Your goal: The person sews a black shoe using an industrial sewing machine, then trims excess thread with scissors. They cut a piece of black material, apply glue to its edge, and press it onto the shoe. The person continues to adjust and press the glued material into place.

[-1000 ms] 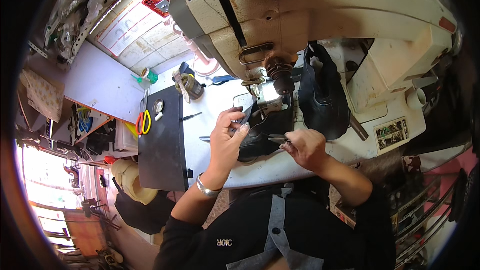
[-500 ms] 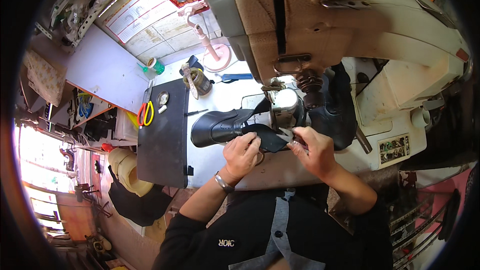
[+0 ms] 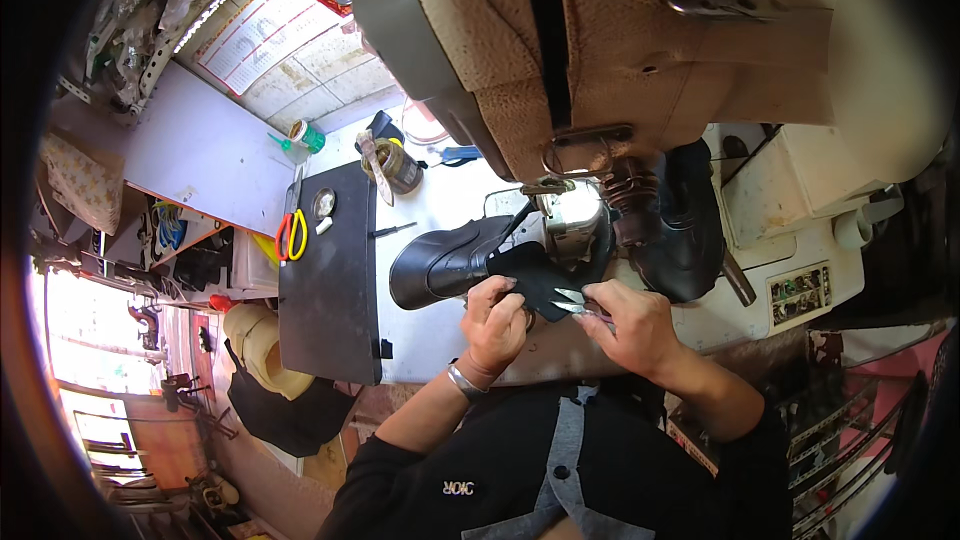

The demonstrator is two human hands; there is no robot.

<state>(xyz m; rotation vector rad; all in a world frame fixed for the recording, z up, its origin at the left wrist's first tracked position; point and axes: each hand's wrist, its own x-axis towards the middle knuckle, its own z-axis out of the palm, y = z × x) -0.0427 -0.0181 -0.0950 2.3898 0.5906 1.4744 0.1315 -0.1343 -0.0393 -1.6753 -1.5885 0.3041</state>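
A black leather shoe upper [image 3: 440, 262] lies on the white table under the sewing machine's head. Its loose flap [image 3: 530, 275] reaches toward me. My left hand [image 3: 494, 328] pinches the near edge of this flap, thumb and forefinger together. In my right hand [image 3: 635, 328] is a small pair of thread snips [image 3: 568, 302], blades parted and pointing left, over the flap's edge. Whether the blades touch the leather I cannot tell. Another black leather boot or upper [image 3: 685, 230] stands right of the machine's needle area.
The beige sewing machine [image 3: 480, 70] looms over the work. A black mat [image 3: 325, 310] at the left bears red-and-yellow-handled scissors [image 3: 291, 236] and a small round dish [image 3: 324, 202]. Behind it stands a glue jar [image 3: 400, 172] with a brush. A bobbin tray [image 3: 800, 290] sits at the right.
The snips have come to the flap's edge, their blades now clearly parted. The flap is spread more toward me, and my view has shifted closer to the machine head.
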